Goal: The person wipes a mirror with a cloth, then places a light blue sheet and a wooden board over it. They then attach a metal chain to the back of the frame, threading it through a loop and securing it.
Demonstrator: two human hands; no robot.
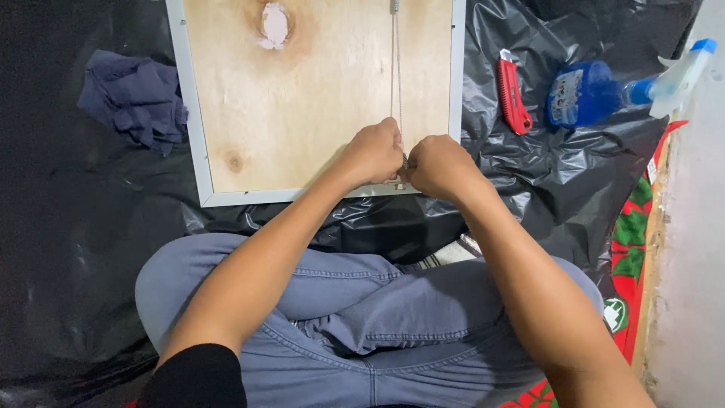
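A picture frame lies face down with its plywood back [302, 98] up and a white border [189, 106] around it. A thin metal wire [394, 68] runs down the back toward the near edge. My left hand [374, 151] and my right hand [438, 165] are closed side by side at the wire's near end, by a small fitting at the frame's near rim. Both pinch the wire there. The fitting is mostly hidden by my fingers.
Black plastic sheeting [75, 227] covers the floor. A crumpled dark blue cloth [136, 98] lies left of the frame. A red utility knife [513, 94] and a blue spray bottle [596, 91] lie to the right. My crossed legs in grey jeans [362, 317] are below.
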